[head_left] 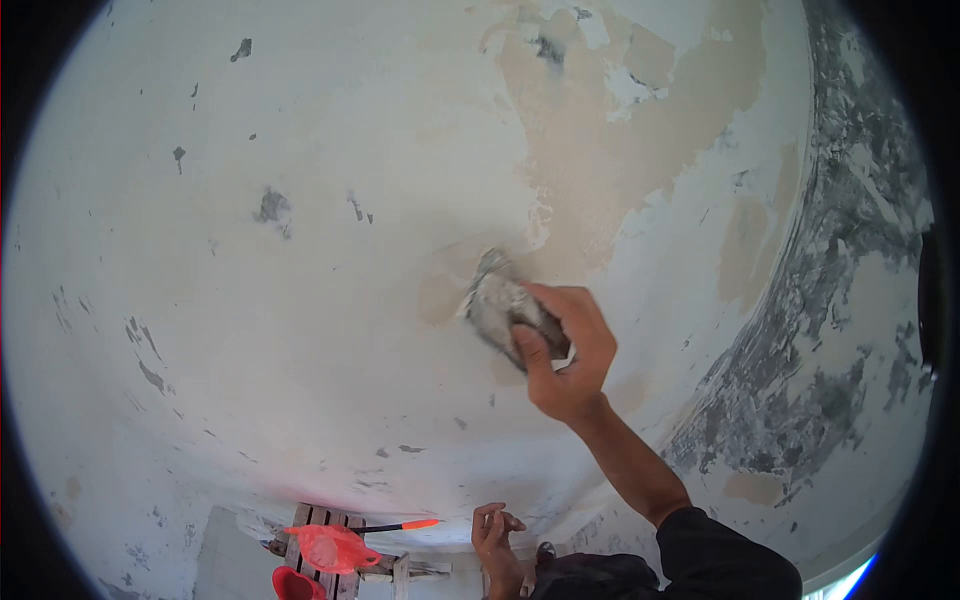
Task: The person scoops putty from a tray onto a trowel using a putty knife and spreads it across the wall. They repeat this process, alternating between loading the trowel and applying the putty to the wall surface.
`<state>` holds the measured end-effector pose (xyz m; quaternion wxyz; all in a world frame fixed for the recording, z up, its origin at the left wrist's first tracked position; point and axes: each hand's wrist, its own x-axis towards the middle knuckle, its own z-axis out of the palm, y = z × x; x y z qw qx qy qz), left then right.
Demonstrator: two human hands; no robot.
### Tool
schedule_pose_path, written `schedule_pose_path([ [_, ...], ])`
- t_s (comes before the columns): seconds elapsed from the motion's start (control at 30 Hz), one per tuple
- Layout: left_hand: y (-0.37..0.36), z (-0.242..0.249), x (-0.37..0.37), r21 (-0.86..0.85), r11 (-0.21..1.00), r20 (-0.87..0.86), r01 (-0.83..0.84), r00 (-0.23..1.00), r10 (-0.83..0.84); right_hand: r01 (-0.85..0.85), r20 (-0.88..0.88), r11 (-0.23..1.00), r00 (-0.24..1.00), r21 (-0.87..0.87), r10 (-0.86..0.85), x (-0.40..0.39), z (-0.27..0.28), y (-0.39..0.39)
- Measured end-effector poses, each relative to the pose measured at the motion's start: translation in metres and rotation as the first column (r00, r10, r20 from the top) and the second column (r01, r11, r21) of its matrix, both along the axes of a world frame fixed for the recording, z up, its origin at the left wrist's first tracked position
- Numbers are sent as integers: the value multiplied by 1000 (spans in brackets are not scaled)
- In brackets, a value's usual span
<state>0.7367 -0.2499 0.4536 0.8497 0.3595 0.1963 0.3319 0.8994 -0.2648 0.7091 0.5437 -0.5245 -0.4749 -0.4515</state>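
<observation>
My right hand [575,355] grips a flat, plaster-caked scraper [497,300], thumb on the near face and fingers on the far side. Its pale, crusted front end lies against or very close to the wall [330,330]; exact contact cannot be told. Just left of the scraper is a small beige patch [437,298], and above it spreads a larger beige filled area [610,150]. Low in the view, my left hand [493,545] hangs near my body, fingers loosely curled and apart, with nothing visible in it.
A slatted wooden stand [318,518] at the lower left carries a red plastic bag [335,548]. Beside them are a red bucket [297,584] and an orange-tipped rod [400,526]. Rough grey wall surface [790,420] runs down the right side.
</observation>
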Motion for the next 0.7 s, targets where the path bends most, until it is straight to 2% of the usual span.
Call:
schedule_pose_path([
  [0.07, 3, 1, -1, -11, 1000, -14, -22, 1000, 22, 147, 62, 985, 986, 92, -153, 17, 14, -11],
  [0.1, 4, 3, 0, -2, 1000, -4, -24, 1000, 24, 134, 63, 987, 988, 83, -140, 23, 16, -10],
  [0.17, 4, 4, 1, 4, 999, 7, -35, 999, 34, 270, 135, 957, 949, 106, -283, 37, 15, -3],
  [0.23, 3, 4, 5, 2, 1000, 25, -10, 1000, 10, 228, 159, 968, 957, 104, -242, 36, 10, 13],
  [0.37, 2, 9, 3, 20, 1000, 29, -9, 1000, 9, 201, 172, 978, 967, -50, -190, 19, -19, 48],
  [0.43, 1, 6, 0, 8, 999, 11, -32, 999, 32, 112, 167, 979, 982, -171, -83, 7, -36, 68],
  [0.47, 2, 4, -1, 7, 1000, 11, -31, 999, 31, 113, 167, 979, 982, -172, -84, 1, -47, 78],
  [0.53, 3, -2, -3, -35, 998, 3, -46, 999, 46, -41, 144, 934, 985, -356, 99, -11, -61, 92],
  [0.57, 3, -5, -4, -37, 998, 0, -48, 999, 48, -44, 142, 933, 985, -358, 101, -14, -62, 90],
  [0.63, 4, -9, -5, -49, 997, 7, -57, 998, 57, -204, 0, 918, 976, -341, 217, -22, -57, 81],
  [0.7, 6, -6, -7, -50, 997, -1, -65, 998, 65, -143, 19, 965, 988, -220, 151, -18, -35, 63],
])
